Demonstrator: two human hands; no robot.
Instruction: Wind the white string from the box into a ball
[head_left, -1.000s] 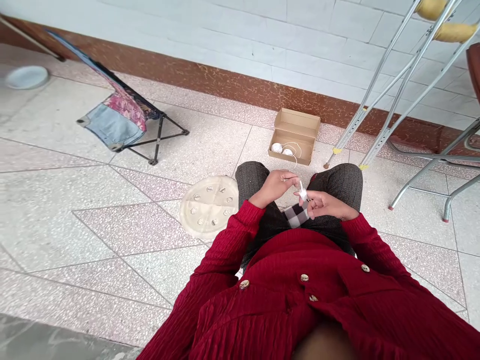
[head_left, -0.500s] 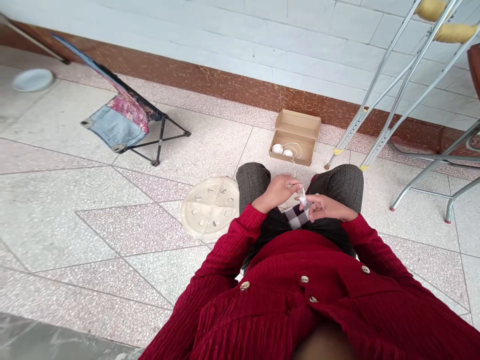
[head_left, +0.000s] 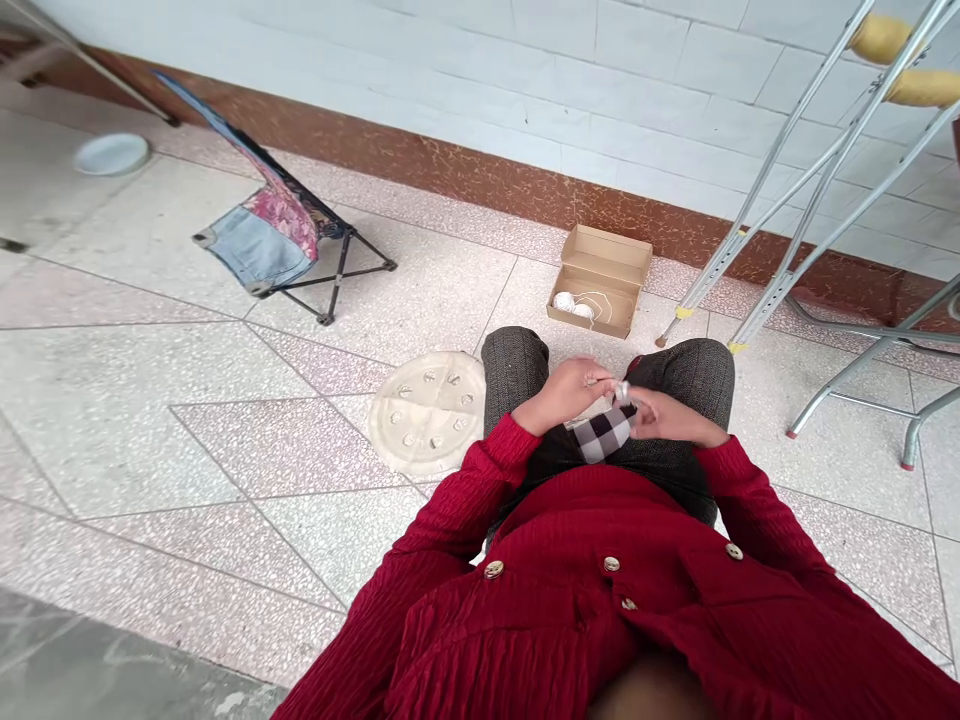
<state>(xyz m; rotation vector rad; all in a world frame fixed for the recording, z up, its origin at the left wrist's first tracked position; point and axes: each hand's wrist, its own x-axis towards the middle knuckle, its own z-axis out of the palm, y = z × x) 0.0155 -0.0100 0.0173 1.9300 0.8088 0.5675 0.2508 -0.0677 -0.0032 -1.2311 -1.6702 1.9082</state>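
Above my lap, my left hand is closed, its fingertips pinching a small white yarn piece. My right hand meets it from the other side, fingers bent close around the piece's right edge. Whatever thin tool those fingers may hold is too small to make out. Beneath both hands a black, grey and white checked cloth lies between my thighs. Beyond my knees an open cardboard box holds a white yarn ball and a second yarn ball, with loose strand curling beside them.
A round cream mat with a ring of holes lies left of my knee. Farther left stand a folding chair and a pale basin. Crutches lean on the tiled wall at right, near a metal-legged seat.
Both hands have shifted slightly right and nearer each other around the white piece, which shows less upright now. The whole view has also moved a little.
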